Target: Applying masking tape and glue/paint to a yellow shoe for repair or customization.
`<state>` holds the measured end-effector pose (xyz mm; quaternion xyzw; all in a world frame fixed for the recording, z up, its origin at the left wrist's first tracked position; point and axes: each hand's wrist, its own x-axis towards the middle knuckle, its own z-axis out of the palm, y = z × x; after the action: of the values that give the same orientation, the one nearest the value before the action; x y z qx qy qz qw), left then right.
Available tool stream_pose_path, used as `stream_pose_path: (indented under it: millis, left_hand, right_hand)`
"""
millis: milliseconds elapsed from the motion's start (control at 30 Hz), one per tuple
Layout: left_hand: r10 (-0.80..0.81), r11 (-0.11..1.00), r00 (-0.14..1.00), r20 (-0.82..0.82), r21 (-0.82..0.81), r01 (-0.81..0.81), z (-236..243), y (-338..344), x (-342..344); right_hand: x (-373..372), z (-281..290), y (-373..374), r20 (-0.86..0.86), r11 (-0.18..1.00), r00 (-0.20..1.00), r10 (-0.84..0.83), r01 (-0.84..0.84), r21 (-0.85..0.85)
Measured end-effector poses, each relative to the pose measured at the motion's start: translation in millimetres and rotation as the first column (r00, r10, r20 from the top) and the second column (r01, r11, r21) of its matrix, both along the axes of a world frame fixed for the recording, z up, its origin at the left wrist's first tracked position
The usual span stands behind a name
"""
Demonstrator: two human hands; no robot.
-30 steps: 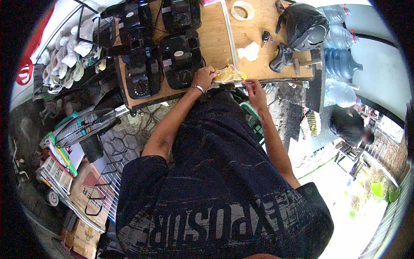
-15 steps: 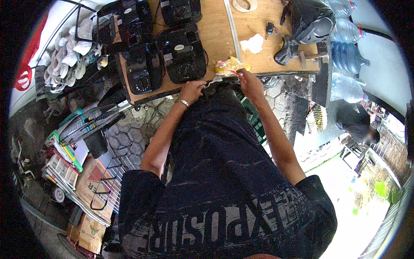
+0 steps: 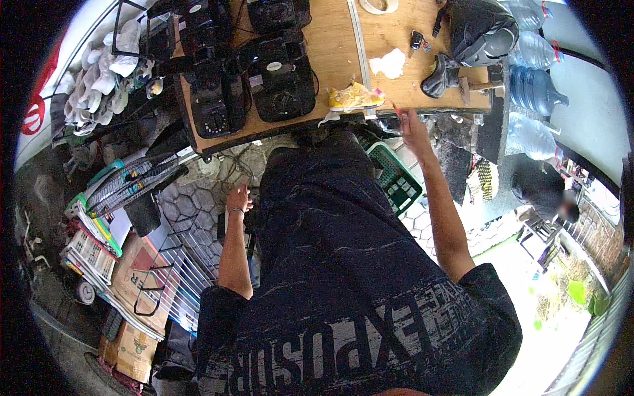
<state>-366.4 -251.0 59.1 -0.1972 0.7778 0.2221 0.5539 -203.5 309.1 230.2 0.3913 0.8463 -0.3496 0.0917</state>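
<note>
A yellow shoe (image 3: 356, 97) with a pale sole edge lies on its side along the near edge of the wooden table (image 3: 330, 46). To its right, just off the edge, my right hand (image 3: 414, 135) pinches a thin red-orange stick-like tool (image 3: 397, 109), blurred and too small to name. My left hand (image 3: 239, 198) hangs low beside my left leg, away from the table. Its fingers are loosely bent and apart, with nothing seen in them. White crumpled paper (image 3: 388, 64) lies behind the shoe.
Several black machines with dials (image 3: 281, 76) fill the table's left. A hammer (image 3: 479, 86), a black boot (image 3: 437, 76) and a tape roll (image 3: 380, 5) are on the right. Beneath sits a green crate (image 3: 396, 175). Large water bottles (image 3: 538, 89) stand right; another person (image 3: 545, 188) is beyond.
My left hand has dropped from the table edge down beside my leg. My right hand has drawn away from the yellow shoe to the right, still with the red-orange tool.
</note>
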Motion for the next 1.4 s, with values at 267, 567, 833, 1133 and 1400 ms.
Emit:
stream_pose_path:
  millis: [267,567,833,1133,1400]
  left_hand:
    - [-0.742,0.395,0.136,-0.657,-0.263,0.880,-108,-17,54]
    - [-0.456,0.729,0.671,-0.584,0.187,0.658,-52,34,11]
    - [0.304,0.830,0.950,0.077,0.469,-0.303,-8,38,4]
    - [0.198,0.893,0.979,-0.055,0.423,-0.156,15,58,-2]
    - [0.035,0.874,0.967,-0.251,0.477,0.092,2,67,-3]
  right_hand:
    - [-1,-8,4,0.004,0.999,0.999,0.046,-0.046,0.011]
    - [9,-4,-6,0.096,0.989,0.989,0.113,-0.121,0.082]
    - [-9,-3,-38,-0.105,0.905,0.930,0.354,-0.312,0.289]
    - [-2,-25,-16,0.096,0.773,0.845,0.525,-0.521,0.362]
    - [10,-7,7,-0.210,0.851,0.834,0.511,-0.454,0.266]
